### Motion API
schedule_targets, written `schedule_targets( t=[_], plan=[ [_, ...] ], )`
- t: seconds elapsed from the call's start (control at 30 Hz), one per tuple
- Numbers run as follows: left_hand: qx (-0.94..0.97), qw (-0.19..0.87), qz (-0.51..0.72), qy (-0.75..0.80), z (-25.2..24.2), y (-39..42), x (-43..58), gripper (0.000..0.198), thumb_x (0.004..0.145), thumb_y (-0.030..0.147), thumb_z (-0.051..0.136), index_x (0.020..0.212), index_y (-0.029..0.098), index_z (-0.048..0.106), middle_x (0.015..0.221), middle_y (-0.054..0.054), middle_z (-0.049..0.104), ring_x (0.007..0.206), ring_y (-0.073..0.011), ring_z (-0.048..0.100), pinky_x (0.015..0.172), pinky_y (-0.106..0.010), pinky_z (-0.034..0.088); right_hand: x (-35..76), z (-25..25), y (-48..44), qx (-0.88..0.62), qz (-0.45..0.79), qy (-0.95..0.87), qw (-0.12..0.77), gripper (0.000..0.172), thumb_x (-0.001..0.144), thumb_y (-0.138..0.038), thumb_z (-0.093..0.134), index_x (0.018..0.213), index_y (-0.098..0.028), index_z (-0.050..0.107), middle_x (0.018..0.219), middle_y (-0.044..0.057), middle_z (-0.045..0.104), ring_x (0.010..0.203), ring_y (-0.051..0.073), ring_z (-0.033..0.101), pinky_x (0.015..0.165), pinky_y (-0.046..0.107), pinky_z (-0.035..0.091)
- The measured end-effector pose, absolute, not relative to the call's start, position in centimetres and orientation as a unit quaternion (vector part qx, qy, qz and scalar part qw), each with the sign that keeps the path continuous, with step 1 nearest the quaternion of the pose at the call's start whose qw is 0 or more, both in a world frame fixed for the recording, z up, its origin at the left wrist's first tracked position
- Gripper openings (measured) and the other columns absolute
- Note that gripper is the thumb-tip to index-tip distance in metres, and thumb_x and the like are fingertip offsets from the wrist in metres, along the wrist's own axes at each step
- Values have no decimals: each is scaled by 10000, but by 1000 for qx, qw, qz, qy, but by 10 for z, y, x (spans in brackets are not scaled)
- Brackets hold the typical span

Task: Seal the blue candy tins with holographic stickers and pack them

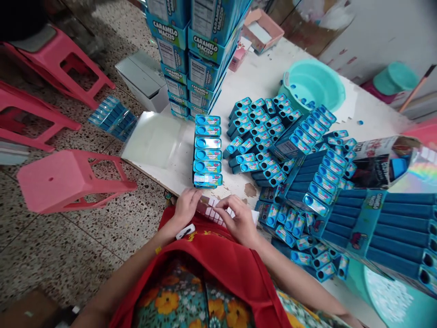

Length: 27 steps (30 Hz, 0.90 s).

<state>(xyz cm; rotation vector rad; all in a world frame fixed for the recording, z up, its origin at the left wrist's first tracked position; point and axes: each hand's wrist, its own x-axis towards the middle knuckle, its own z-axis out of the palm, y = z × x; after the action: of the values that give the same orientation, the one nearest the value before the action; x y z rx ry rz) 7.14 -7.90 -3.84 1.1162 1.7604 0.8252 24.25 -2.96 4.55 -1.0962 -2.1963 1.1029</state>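
My left hand [186, 207] and my right hand [239, 221] meet at the near edge of the white table [259, 77], both with fingers curled onto a sheet of small white stickers [215, 210]. Just beyond my fingers stands a neat column of several small blue candy boxes [207, 152]. A red apron [221, 259] covers my lap below the hands.
Loose blue boxes [259, 136] lie heaped to the right, beside larger blue display cartons [385, 223]. Tall stacks of "Caramelo Macizo" cartons [198, 54] stand at the back, with a teal basin [314, 84] beyond. Pink stools [73, 180] stand on the floor at left.
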Motion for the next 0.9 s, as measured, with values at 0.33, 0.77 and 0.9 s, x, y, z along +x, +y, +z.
schedule_targets(
  t=[0.33, 0.77, 0.9],
  plan=[
    [392, 556, 378, 628, 57, -59, 50, 242, 830, 394, 506, 777, 184, 614, 618, 12, 577, 563, -113, 551, 566, -228, 459, 200, 73, -2, -462, 477, -677, 317, 78, 816, -242, 630, 750, -202, 617, 712, -19, 607, 681, 123, 548, 663, 261, 439],
    [509, 397, 359, 674, 45, 6, 14, 136, 824, 240, 490, 953, 198, 487, 520, 84, 441, 466, -70, 420, 487, -179, 317, 161, 28, 33, -552, 283, -687, 377, 122, 792, -286, 630, 736, -178, 643, 968, 64, 478, 1013, 203, 477, 903, 378, 375],
    [414, 518, 408, 627, 32, 5, 12, 216, 803, 333, 555, 948, 203, 460, 524, 86, 488, 386, -51, 402, 407, -163, 288, 162, 27, 32, -553, 307, -674, 382, 119, 791, -277, 626, 734, -173, 637, 974, 65, 481, 1021, 200, 474, 901, 369, 376]
  ],
)
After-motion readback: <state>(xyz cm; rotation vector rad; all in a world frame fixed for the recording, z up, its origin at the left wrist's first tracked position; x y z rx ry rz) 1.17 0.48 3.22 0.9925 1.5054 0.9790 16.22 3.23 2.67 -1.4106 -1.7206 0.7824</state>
